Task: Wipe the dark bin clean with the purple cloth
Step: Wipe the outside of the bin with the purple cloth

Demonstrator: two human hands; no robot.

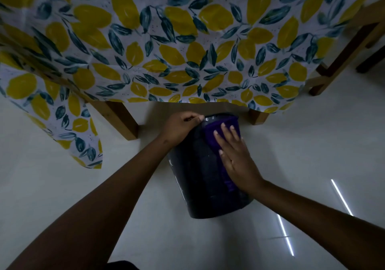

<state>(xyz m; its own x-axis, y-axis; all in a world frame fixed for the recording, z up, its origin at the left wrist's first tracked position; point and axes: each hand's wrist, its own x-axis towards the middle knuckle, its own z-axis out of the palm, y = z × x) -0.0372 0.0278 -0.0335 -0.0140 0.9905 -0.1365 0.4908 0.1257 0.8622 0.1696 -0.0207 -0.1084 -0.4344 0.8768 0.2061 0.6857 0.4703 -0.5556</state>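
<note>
Two hands are on the bin (200,178), which stands on the pale floor (312,144) just in front of the table leg (123,119), under the hanging tablecloth (166,51). From the head view, our left hand (181,128) is closed around the bin's rim, steadying it. Our right hand (235,157) lies flat with fingers spread, pressing the purple cloth (212,132) against the bin's outer wall near the top. We judge the wiping is underway; the lower wall and the inside, which we cannot see, likely remain.
</note>
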